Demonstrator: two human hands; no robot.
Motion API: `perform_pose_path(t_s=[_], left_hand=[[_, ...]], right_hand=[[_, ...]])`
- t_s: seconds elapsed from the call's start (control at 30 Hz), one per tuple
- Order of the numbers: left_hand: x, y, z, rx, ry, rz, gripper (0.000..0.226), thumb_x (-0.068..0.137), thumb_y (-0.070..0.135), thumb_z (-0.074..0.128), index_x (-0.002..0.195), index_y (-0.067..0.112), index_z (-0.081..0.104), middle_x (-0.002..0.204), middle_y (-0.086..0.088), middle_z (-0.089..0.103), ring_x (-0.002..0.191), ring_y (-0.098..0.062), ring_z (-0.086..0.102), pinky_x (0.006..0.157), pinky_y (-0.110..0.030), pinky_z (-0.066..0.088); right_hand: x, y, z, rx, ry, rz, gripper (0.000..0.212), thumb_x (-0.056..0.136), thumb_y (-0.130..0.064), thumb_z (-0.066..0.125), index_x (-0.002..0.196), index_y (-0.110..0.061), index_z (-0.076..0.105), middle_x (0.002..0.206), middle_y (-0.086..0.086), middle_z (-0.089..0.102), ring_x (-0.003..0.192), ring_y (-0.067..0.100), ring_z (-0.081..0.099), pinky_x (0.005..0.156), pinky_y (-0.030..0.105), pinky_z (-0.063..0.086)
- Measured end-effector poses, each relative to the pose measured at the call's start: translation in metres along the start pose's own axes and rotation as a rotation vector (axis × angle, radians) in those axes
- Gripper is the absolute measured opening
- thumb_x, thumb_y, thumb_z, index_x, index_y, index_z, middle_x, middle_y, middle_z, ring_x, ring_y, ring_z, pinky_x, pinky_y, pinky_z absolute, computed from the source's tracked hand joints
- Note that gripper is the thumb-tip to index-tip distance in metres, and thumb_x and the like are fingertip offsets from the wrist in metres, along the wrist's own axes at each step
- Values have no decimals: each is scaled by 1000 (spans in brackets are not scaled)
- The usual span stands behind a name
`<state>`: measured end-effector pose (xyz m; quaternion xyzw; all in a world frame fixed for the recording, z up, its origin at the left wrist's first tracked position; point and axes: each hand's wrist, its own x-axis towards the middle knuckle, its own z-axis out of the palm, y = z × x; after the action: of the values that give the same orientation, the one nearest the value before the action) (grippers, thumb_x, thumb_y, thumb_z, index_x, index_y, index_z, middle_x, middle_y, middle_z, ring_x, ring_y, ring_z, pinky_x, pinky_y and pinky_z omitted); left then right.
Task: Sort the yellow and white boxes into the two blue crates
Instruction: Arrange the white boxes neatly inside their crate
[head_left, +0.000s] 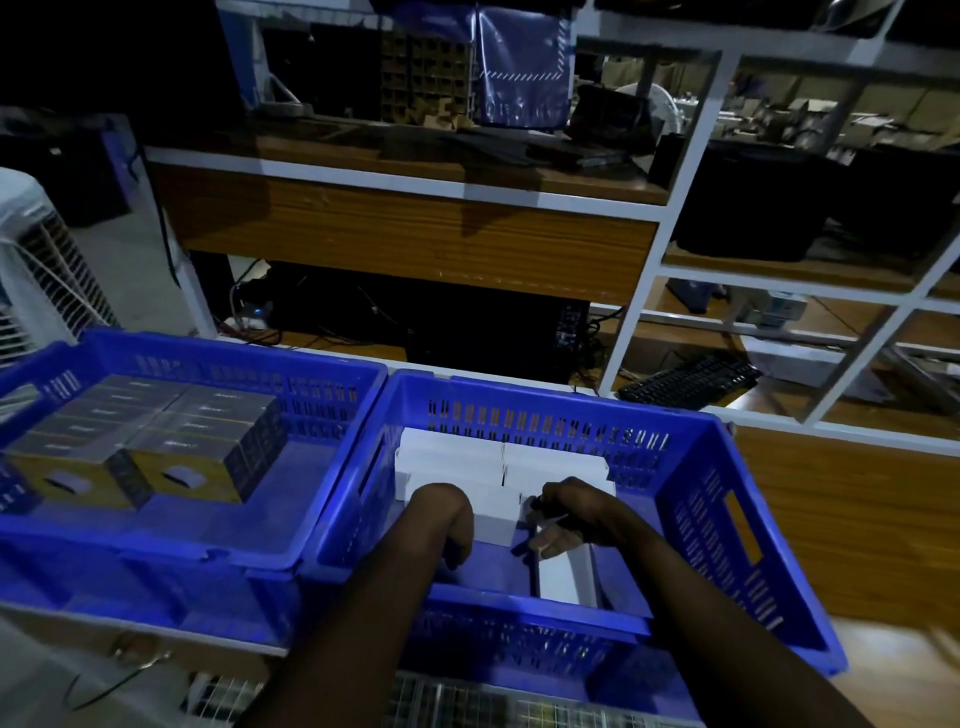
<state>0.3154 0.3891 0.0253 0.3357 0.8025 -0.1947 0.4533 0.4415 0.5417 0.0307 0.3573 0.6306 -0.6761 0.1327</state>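
The wooden shelving (415, 234) fills the top of the frame. Below it two blue crates sit side by side, touching: the left crate (234, 358) at lower left, the right crate (727, 519) at lower centre. The yellow boxes (156, 431) are packed in a block in the left crate's far left corner. The white boxes (452, 457) lie in rows at the back of the right crate.

Both my hands are down in the right crate, near each other but apart. My right hand (571, 514) grips a loose white box (563, 577) in front of the rows. My left hand (447, 519) curls at the near edge of the rows; I cannot tell whether it holds anything. A keyboard (691, 379) lies at right.
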Motion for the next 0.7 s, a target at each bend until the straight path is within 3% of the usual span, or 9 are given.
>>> perform_pose_path(t_s=[0.1,0.23,0.33,0.47,0.57,0.63,0.7], left_hand=[[-5,0,1,26,14,-1,46,95,33,59,131,4,59,120,-9,58,97,-25,54,83,-36,45],[-7,1,1,65,74,17,47,92,37,62,130,8,61,111,-6,53,94,-25,53,78,-35,44],[-7,2,1,77,75,17,46,91,39,63,127,9,63,110,-6,53,92,-25,53,77,-35,43],[-5,3,1,84,93,36,42,90,38,63,120,9,67,109,-7,58,91,-27,55,76,-36,44],[-6,6,1,27,221,98,42,88,35,64,120,7,66,119,-11,62,96,-29,58,76,-35,45],[-5,10,2,-20,335,149,35,88,29,61,114,5,65,122,-13,63,102,-31,61,75,-33,45],[-2,13,2,-68,431,213,24,86,22,58,101,4,65,115,-17,66,95,-31,62,73,-33,45]], right_hand=[[6,0,2,0,62,39,28,94,-11,44,105,12,56,94,30,70,71,43,71,64,51,60],[8,0,20,-89,-205,70,32,95,-21,52,116,3,55,130,26,56,94,43,69,73,50,59],[9,2,24,-208,-268,33,40,89,-25,57,120,1,57,134,17,54,101,40,68,82,52,56],[0,-2,21,-299,-171,-42,38,91,-24,54,126,-9,57,118,15,64,90,35,72,76,44,59],[-1,-6,14,-572,-17,-124,29,91,-23,56,118,-17,62,111,11,66,83,31,73,67,41,61],[-5,-9,9,-790,74,-251,27,91,-21,56,116,-17,65,109,12,69,80,27,71,60,34,57],[-15,-12,3,-883,183,-423,26,92,-21,57,115,-16,67,106,10,72,84,23,69,62,27,50]])
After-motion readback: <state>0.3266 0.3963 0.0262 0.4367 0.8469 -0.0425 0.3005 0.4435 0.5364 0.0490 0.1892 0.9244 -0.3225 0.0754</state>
